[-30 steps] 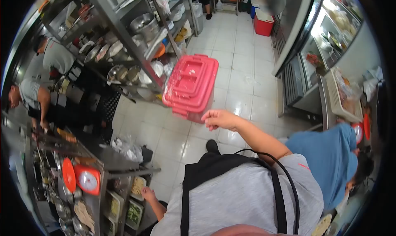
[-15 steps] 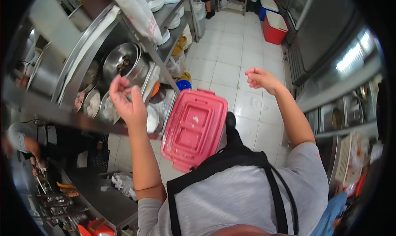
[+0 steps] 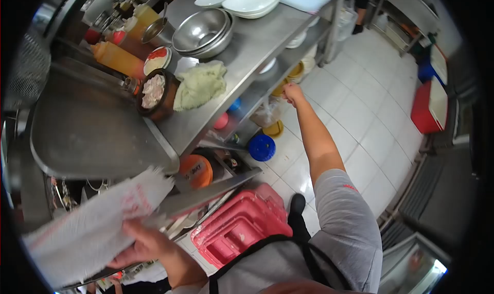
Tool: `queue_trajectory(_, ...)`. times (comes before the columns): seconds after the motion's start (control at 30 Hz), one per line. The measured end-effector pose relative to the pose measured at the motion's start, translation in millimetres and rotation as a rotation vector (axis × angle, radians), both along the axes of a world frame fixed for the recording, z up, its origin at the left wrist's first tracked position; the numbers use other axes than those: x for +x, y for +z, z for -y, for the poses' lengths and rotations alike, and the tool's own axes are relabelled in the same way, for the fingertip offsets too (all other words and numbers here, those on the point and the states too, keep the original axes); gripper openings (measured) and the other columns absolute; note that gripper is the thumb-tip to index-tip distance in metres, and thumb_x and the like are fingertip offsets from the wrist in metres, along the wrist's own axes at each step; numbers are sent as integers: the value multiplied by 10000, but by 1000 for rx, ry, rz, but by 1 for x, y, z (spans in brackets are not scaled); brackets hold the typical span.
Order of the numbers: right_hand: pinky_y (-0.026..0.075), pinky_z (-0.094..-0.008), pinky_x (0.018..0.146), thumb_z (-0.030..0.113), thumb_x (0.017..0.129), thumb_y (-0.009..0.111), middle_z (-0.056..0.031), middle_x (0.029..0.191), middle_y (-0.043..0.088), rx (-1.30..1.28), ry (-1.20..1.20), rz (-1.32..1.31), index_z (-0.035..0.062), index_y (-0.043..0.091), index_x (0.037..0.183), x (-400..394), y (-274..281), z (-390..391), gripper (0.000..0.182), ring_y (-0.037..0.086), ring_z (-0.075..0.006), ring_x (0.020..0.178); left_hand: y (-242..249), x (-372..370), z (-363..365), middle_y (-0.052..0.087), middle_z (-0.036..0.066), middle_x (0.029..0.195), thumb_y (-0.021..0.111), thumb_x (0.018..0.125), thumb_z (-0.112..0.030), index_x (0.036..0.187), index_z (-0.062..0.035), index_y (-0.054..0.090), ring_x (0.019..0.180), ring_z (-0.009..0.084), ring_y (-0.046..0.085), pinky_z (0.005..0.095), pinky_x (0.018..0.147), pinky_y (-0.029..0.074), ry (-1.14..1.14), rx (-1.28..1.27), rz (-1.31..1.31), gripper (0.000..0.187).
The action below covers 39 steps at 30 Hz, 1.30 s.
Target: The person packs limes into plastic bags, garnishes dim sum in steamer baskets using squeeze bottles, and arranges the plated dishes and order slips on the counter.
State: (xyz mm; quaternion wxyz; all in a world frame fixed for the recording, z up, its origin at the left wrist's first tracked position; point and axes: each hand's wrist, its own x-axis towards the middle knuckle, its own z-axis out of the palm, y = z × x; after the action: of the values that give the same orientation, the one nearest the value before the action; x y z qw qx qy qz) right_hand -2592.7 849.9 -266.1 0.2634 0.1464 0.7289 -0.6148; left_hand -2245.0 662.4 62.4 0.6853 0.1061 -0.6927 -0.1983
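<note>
My left hand overlaps the lower edge of a white cloth with red print; thumb and fingers are apart, and no grip on the cloth shows. My right hand is stretched forward with its fingers curled in, nothing visible in it, over the floor beside the steel table's lower shelf. On the steel table are stacked metal bowls, a green cloth, a dark round pot with pale food and white dishes.
A red lidded bin is on the floor by my feet. Near it are a blue lid and an orange tub. A red cooler stands at the right. Another person's leg shows at the top.
The view has swung left, over the steel table. My right hand now appears close to the lower shelf, its fingers more curled. My left hand is lower, by the white cloth.
</note>
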Motion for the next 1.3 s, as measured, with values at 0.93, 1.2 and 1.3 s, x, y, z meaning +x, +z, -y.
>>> queue_trajectory(0.93,367,-359,836,279,712,504,-246,1074,468,380,-158,-978,-18,442,1085,-157,-95,35,481,458,-339,988,-16,3,2,230,202,1241,449,805,-96,1256,-105,43,1061,316,361,454,859,359,441,-138,57,608)
queue_trajectory(1.2,442,-392,792,162,773,537,-170,1087,474,-486,-86,-104,-23,344,1182,39,-25,-77,489,507,-279,946,-21,15,7,258,200,1185,559,682,-229,1213,-132,185,1071,346,315,459,858,274,275,22,475,656)
queue_trajectory(1.3,434,-418,777,274,789,497,-167,1131,444,-282,102,104,0,310,1206,128,22,-100,533,484,-307,971,14,24,-10,358,198,1103,656,601,-343,1184,-101,352,1015,363,363,447,813,296,226,-38,437,700)
